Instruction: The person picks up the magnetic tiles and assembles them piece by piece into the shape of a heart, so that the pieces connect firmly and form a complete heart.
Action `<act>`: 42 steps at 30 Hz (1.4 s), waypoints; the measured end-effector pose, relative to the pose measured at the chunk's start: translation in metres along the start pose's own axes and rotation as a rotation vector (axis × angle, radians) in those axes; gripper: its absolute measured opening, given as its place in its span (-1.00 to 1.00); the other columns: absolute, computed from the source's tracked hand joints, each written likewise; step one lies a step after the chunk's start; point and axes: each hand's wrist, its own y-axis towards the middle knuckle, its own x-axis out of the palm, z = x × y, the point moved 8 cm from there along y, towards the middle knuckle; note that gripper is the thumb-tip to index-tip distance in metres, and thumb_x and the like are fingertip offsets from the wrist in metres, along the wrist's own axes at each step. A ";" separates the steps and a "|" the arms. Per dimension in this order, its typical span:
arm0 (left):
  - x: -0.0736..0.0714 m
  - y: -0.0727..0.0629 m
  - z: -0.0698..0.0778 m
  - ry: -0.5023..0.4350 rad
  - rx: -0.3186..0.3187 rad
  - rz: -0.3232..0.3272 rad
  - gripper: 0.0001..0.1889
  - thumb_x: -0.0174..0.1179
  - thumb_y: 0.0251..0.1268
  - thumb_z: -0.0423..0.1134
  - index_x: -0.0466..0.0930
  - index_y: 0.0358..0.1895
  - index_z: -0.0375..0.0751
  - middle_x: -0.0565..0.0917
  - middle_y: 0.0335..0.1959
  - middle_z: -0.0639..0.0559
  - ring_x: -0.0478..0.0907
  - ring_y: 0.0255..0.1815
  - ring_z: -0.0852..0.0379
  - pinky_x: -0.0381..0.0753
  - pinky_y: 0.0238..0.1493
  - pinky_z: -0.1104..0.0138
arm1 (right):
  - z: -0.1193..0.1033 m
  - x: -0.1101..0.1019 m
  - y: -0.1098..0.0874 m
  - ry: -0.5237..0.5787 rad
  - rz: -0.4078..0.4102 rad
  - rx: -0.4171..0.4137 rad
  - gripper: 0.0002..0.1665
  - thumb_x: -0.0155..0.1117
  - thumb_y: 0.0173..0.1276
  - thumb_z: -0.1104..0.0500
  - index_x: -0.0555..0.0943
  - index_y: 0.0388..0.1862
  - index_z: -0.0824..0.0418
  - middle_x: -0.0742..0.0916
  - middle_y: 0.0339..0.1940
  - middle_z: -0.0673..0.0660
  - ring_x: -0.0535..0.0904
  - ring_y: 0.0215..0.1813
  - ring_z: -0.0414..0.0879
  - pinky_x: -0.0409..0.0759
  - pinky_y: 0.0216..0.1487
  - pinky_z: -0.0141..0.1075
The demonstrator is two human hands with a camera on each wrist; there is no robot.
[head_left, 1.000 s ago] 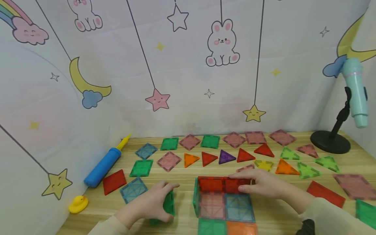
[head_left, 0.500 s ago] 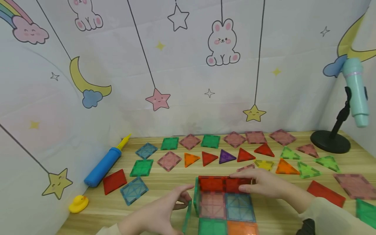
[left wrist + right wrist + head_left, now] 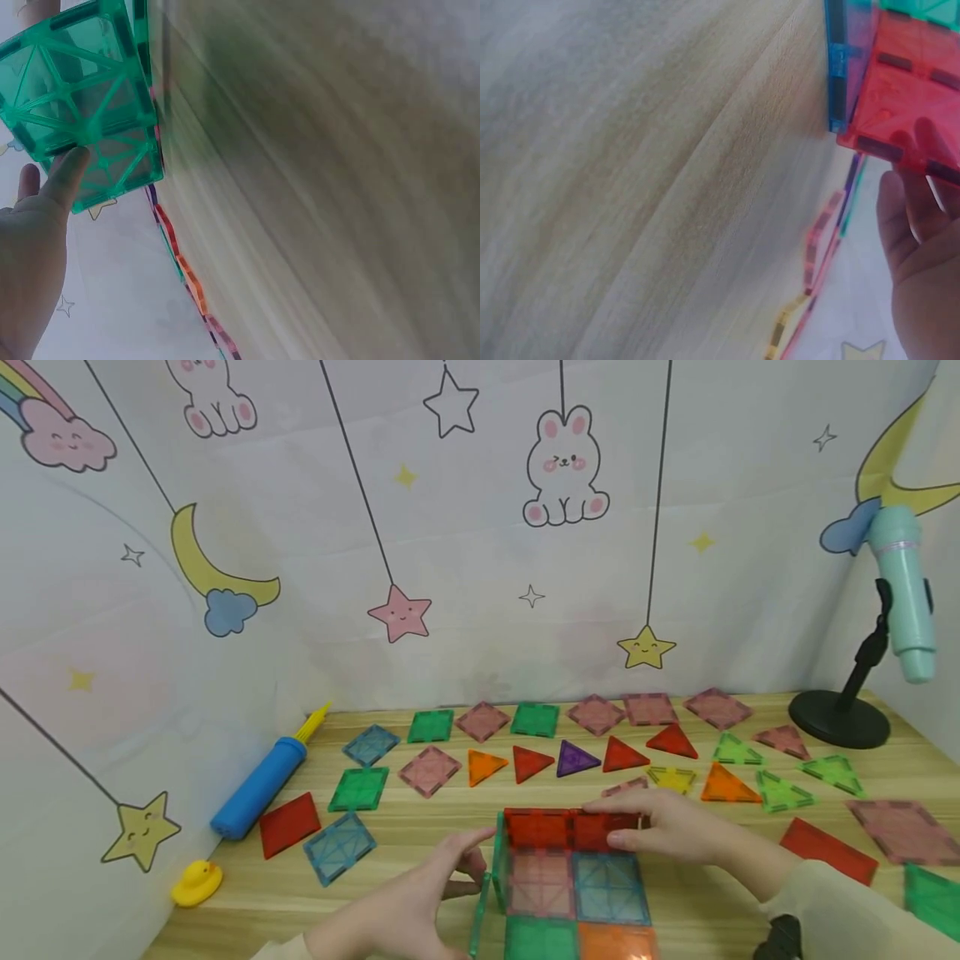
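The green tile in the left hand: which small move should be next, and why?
Probably bring the held green tile inward against the green base tile, because the left hand holds it upright, slightly apart from that tile's left edge, where no wall stands; the right hand holds the red wall.

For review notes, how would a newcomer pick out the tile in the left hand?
On the wooden table, find the red tile wall with a green wall at its left end. Nearer the viewer, the left hand holds an upright green tile. Unlike the green wall, it is hand-held.
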 end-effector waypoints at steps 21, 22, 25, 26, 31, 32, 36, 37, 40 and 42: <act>-0.022 0.020 -0.021 0.139 -0.108 0.143 -0.07 0.32 0.15 -0.28 -0.14 0.47 -0.04 0.12 0.29 -0.20 0.31 0.22 -0.07 0.36 0.20 0.21 | 0.000 -0.001 0.000 0.009 -0.002 0.006 -0.53 0.16 0.35 -0.11 0.49 0.25 -0.18 0.56 0.21 0.01 0.40 0.26 0.11 0.38 0.13 0.12; -0.026 0.024 -0.024 0.142 -0.124 0.162 -0.12 0.29 0.19 -0.27 -0.12 0.47 -0.03 0.12 0.31 -0.20 0.30 0.22 -0.09 0.36 0.20 0.20 | 0.001 -0.001 0.000 0.009 -0.001 0.009 -0.53 0.16 0.35 -0.10 0.49 0.24 -0.19 0.56 0.20 0.00 0.40 0.26 0.10 0.38 0.14 0.12; -0.035 0.035 -0.031 0.158 -0.159 0.202 -0.26 0.19 0.30 -0.25 0.00 0.46 -0.07 0.17 0.33 -0.20 0.32 0.22 -0.09 0.37 0.19 0.13 | 0.002 0.000 0.001 0.004 -0.002 0.008 -0.53 0.17 0.35 -0.10 0.49 0.25 -0.21 0.56 0.20 -0.02 0.41 0.25 0.06 0.40 0.13 0.08; -0.037 0.038 -0.034 0.162 -0.170 0.208 -0.31 0.17 0.32 -0.24 0.05 0.45 -0.09 0.21 0.33 -0.18 0.33 0.22 -0.07 0.36 0.19 0.11 | 0.002 0.001 0.001 0.009 -0.007 0.001 -0.52 0.16 0.35 -0.10 0.49 0.25 -0.19 0.56 0.20 0.00 0.43 0.23 0.05 0.44 0.10 0.04; -0.042 0.047 -0.039 0.215 -0.190 0.208 -0.56 0.14 0.35 -0.20 0.39 0.28 -0.09 0.44 0.19 0.02 0.41 0.14 0.05 0.43 0.13 0.18 | 0.007 -0.007 -0.007 0.059 -0.012 -0.003 -0.46 0.19 0.34 -0.07 0.47 0.29 -0.02 0.57 0.19 0.07 0.52 -0.06 -0.17 0.54 -0.19 -0.27; -0.042 0.048 -0.038 0.228 -0.186 0.212 -0.59 0.14 0.34 -0.19 0.43 0.24 -0.11 0.46 0.17 0.05 0.42 0.13 0.07 0.44 0.12 0.20 | 0.009 -0.012 -0.010 0.073 -0.005 0.003 -0.45 0.19 0.34 -0.05 0.47 0.29 0.03 0.58 0.17 0.09 0.52 -0.13 -0.20 0.53 -0.26 -0.31; -0.045 0.050 -0.037 0.277 -0.184 0.230 -0.63 0.15 0.33 -0.17 0.50 0.18 -0.10 0.50 0.12 0.09 0.44 0.10 0.12 0.46 0.09 0.26 | 0.024 -0.038 -0.029 0.009 0.032 0.023 -0.43 0.22 0.34 -0.01 0.46 0.28 0.15 0.64 0.02 0.10 0.55 -0.12 -0.20 0.54 -0.28 -0.33; -0.046 0.051 -0.036 0.290 -0.186 0.230 -0.63 0.16 0.33 -0.16 0.50 0.18 -0.10 0.51 0.11 0.10 0.44 0.10 0.13 0.46 0.09 0.27 | 0.030 -0.045 -0.035 -0.018 0.035 0.049 -0.43 0.23 0.33 -0.02 0.47 0.27 0.16 0.65 0.00 0.09 0.54 -0.12 -0.19 0.54 -0.28 -0.32; -0.046 0.052 -0.036 0.320 -0.197 0.225 -0.62 0.18 0.31 -0.13 0.51 0.18 -0.07 0.52 0.11 0.12 0.44 0.09 0.16 0.46 0.08 0.31 | 0.053 -0.061 -0.054 -0.108 0.001 0.159 -0.44 0.27 0.27 -0.08 0.53 0.21 0.12 0.64 -0.07 0.01 0.53 -0.14 -0.22 0.52 -0.28 -0.34; -0.046 0.053 -0.036 0.326 -0.202 0.218 -0.61 0.18 0.30 -0.13 0.51 0.18 -0.08 0.52 0.11 0.13 0.44 0.08 0.16 0.46 0.08 0.30 | 0.070 -0.066 -0.067 -0.135 -0.052 0.219 -0.47 0.30 0.24 -0.07 0.57 0.14 0.12 0.63 -0.09 0.00 0.52 -0.20 -0.23 0.52 -0.30 -0.34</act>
